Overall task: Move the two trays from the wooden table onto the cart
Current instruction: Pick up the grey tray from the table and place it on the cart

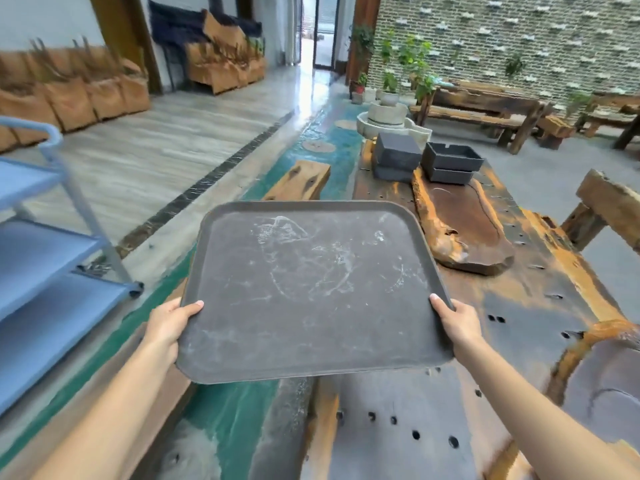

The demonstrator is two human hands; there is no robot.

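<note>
Now the tray (311, 289) hangs clear of the table (540, 306), left hand (166, 327) and right hand (457, 323) pinching its side rims — thumbs on top. Swinging toward the cart (52, 254), it could tilt, slip, or clip the post.

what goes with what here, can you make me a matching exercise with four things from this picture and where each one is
Things:
1. grey tray
2. blue cart
3. dark square boxes
4. potted plants

Places:
A. on the far end of the wooden table
B. on the floor by the brick wall
C. held in the air between left hand and right hand
D. at the left edge of the view

Pairs: 1-C, 2-D, 3-A, 4-B
</note>
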